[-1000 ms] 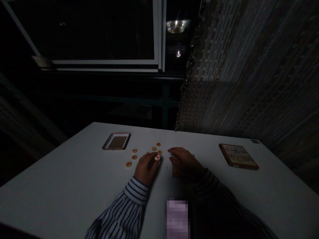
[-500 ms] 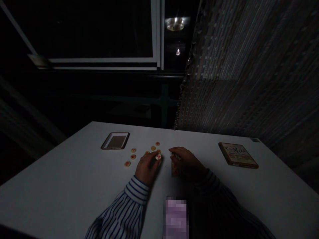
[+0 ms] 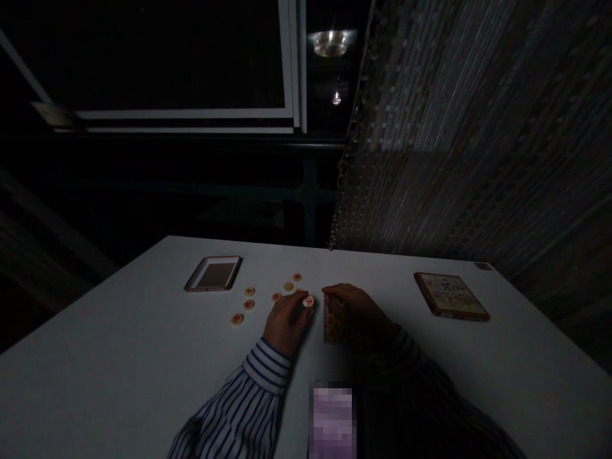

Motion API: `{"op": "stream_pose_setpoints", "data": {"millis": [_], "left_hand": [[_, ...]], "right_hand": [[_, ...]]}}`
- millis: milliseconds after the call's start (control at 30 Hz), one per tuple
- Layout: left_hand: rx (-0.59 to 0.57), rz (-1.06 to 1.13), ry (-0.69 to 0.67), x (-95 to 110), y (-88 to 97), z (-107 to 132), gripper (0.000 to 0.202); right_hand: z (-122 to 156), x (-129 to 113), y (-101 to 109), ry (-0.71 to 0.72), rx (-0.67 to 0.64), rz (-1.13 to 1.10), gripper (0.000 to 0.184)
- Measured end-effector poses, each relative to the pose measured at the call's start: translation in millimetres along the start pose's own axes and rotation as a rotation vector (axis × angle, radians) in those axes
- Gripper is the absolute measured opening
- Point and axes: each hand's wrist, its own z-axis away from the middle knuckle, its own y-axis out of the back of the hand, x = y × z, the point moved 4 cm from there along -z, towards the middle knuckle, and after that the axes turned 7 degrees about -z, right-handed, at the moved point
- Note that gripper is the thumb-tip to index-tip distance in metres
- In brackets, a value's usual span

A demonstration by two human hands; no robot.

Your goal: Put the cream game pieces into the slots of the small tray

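Observation:
My left hand (image 3: 285, 325) pinches a round Chinese chess piece (image 3: 308, 301) with a red character, a little above the white table. Just to its right, my right hand (image 3: 361, 312) curls over a small box (image 3: 329, 331) filled with similar pieces and grips it; most of the box is hidden under the hand. Several loose pieces (image 3: 249, 305) lie left of and beyond my left hand, most with red marks. One piece (image 3: 288, 287) shows a plain face.
At the left stands an open shallow tray or lid (image 3: 191, 285). A flat box with printed characters (image 3: 452, 296) lies at the right. Near me at the front is a blurred pinkish object (image 3: 333, 421). A bead curtain (image 3: 406, 159) hangs behind the white table (image 3: 143, 357).
My left hand has moved slightly right with the piece, closer to the box. More of the box and its pieces shows beside my right hand. The view has shifted a little.

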Motion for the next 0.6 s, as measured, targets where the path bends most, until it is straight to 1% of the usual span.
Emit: {"op": "stream_pose_setpoints", "data": {"millis": [233,400,600], "left_hand": [[-0.011,-0.012,0.013,5,-3.1,-5,0.025],[-0.001,0.027,0.022,7,-5.7,-11,0.024],[0.002,0.053,0.01,10,-15.5,-11,0.024]], "right_hand": [[0,12,-3,-0.017,-0.01,0.017,0.027],[1,8,4,-0.021,0.015,0.032,0.026],[2,6,10,-0.015,0.014,0.044,0.026]]}}
